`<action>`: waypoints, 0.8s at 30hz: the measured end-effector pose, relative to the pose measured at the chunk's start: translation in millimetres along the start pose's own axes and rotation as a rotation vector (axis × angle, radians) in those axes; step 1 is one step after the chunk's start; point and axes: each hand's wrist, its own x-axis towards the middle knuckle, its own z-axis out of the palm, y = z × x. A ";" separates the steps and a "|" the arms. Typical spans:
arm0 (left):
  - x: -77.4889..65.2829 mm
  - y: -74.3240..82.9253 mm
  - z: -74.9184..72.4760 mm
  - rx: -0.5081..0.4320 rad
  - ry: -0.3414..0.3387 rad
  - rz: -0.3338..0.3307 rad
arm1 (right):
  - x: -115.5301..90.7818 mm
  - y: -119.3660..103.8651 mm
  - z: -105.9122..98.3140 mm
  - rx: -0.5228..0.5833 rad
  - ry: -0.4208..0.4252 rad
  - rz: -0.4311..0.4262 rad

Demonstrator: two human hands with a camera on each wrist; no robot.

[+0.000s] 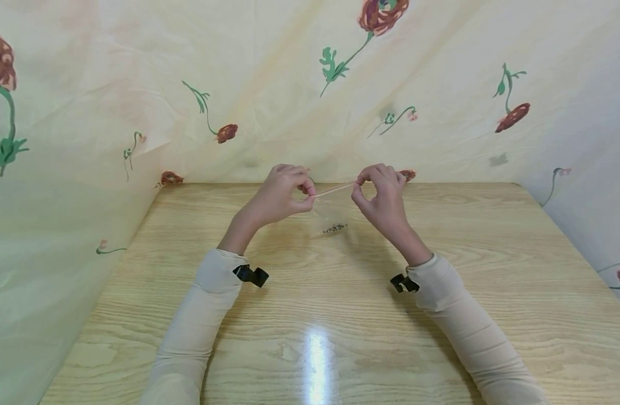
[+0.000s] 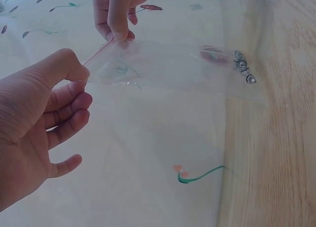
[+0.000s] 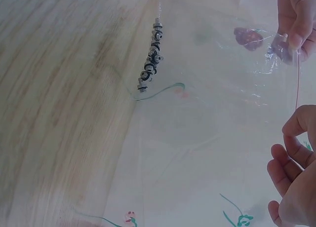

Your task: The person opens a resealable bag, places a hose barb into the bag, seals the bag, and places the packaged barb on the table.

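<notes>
A clear plastic zip bag point(image 1: 331, 211) hangs between the two hands, its top edge with a thin reddish line held taut. The left hand point(image 1: 284, 194) pinches one top corner between thumb and forefinger. At the other corner the right hand point(image 1: 383, 197) pinches in the same way. Several small metal fittings with dark rings point(image 3: 150, 59) lie gathered in a row along the bag's bottom. In the left wrist view the fittings point(image 2: 243, 68) hang at the far end of the bag, away from the fingers.
Below the hands is a light wood-grain table point(image 1: 310, 298). A cream cloth with printed flowers point(image 1: 269, 84) rises behind it and at both sides. Dark straps point(image 1: 251, 275) sit at the sleeve cuffs. Light glares on the table's near part.
</notes>
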 end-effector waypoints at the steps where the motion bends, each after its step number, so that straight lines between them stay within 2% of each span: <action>1: 0.0 0.0 -0.3 0.000 -0.001 -0.001 | 0.1 0.1 0.0 0.000 0.000 -0.001; 10: -1.0 -1.6 -2.6 -0.016 -0.012 -0.004 | 0.1 1.2 -0.3 -0.003 -0.011 0.003; 18: -2.3 -4.6 -2.2 -0.035 0.015 0.016 | -0.3 2.2 -0.7 0.000 -0.023 0.008; 24: -2.6 -5.1 -1.4 -0.054 0.021 0.001 | 0.1 2.2 -2.0 0.004 -0.038 0.017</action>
